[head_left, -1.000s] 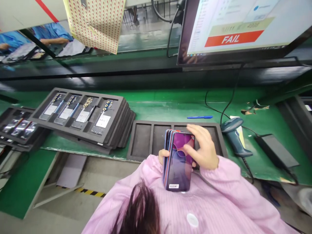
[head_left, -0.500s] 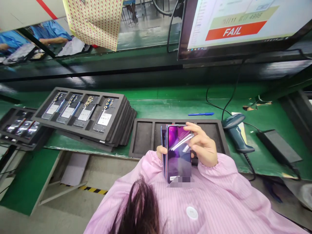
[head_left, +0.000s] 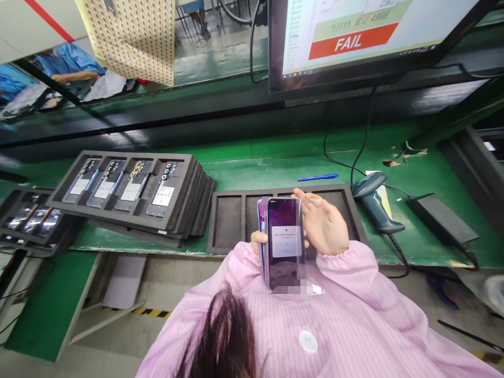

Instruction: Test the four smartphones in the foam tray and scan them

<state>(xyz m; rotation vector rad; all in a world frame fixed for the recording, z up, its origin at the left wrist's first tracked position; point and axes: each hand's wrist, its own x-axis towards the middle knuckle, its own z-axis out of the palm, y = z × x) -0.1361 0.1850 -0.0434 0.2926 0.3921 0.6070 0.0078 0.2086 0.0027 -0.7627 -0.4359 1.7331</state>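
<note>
Glossy green desk (head_left: 260, 165). Matte dark foam tray (head_left: 229, 223), rectangular pockets. Slim glass-faced phones (head_left: 284, 270) stacked before it, close to pink striped smock (head_left: 342, 320). Left hand (head_left: 259, 238): grip closed round phones. Right hand (head_left: 326, 226): grip open, fingers extended, beside right edge; contact unclear. Monitor (head_left: 354, 42) reads "FAIL", "4998"; dialog (head_left: 286, 241) on front phone (head_left: 284, 215) too small to read.

Held phones (head_left: 285, 244): bar the way to the middle of the flat foam tray (head_left: 228, 218).
Foam-tray stack (head_left: 195, 202): walls off its left.
Barcode scanner (head_left: 376, 202): crowds its right end.
Green benchtop (head_left: 252, 170): looks passable to me between stack and blue pen (head_left: 317, 177).
</note>
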